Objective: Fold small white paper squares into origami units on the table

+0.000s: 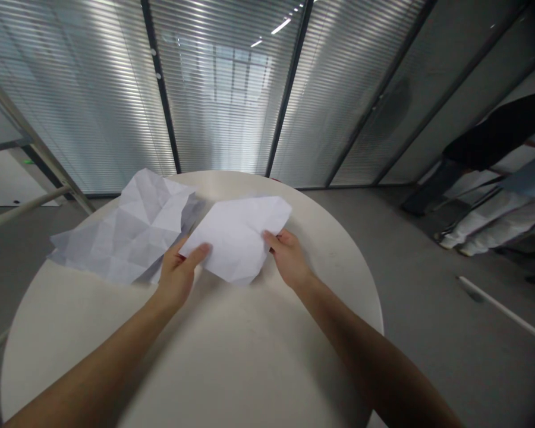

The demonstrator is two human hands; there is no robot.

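Observation:
A folded white paper (236,235) with faint creases is held just above the round white table. My left hand (181,273) pinches its left edge, thumb on top and fingers underneath. At the paper's right side my right hand (288,255) grips the edge in the same way, the thumb lying on the upper face. Left of it, a larger crumpled white sheet (129,229) with many angular creases rests on the table, partly behind my left fingers.
The round white table (249,368) fills the lower middle. A metal frame (40,145) stands at the left. Beyond the table are glass panels with blinds (232,89). Two people (485,137) stand at the far right, near a white bar (503,309) above the floor.

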